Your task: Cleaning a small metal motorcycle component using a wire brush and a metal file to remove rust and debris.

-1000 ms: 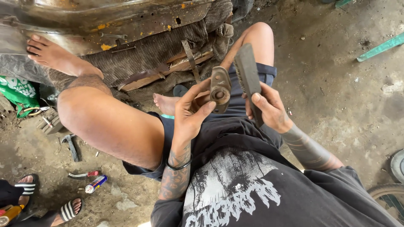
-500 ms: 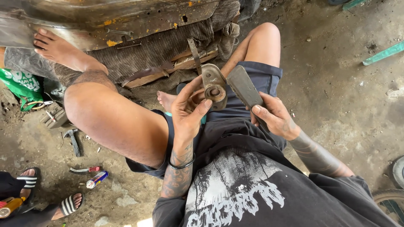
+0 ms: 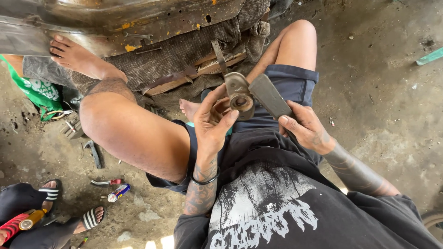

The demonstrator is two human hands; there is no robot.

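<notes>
The left hand (image 3: 213, 121) holds a rusty metal bracket (image 3: 238, 93) near the middle of the view, its fingers curled round the part from the 7 o'clock side, thumb and fingertips closed on the lower edge. The bracket has a round bush at its lower end and a thin strip rising toward 11 o'clock. The right hand (image 3: 306, 129) grips the handle of a flat grey file (image 3: 270, 96); its fingers are wrapped shut around the handle, and the blade slants up toward 10 o'clock until its tip lies just beside the bracket, touching it or nearly so; which, I cannot tell.

Both hands hang above the person's lap, over dark blue shorts (image 3: 282, 87). The left knee (image 3: 99, 110) is raised at 9 o'clock from the hands, the left foot (image 3: 69, 53) planted against a rusted metal body (image 3: 138, 18) at 11 o'clock. Wooden slats (image 3: 203, 69) and coarse cloth lie under that body.

On the dirt floor (image 3: 392, 115) at 8 o'clock lie a small wrench (image 3: 93, 153), a red-handled tool (image 3: 107, 182) and a small tube (image 3: 118, 192). At the lower left corner another person's feet in striped sandals (image 3: 50, 193) show
</notes>
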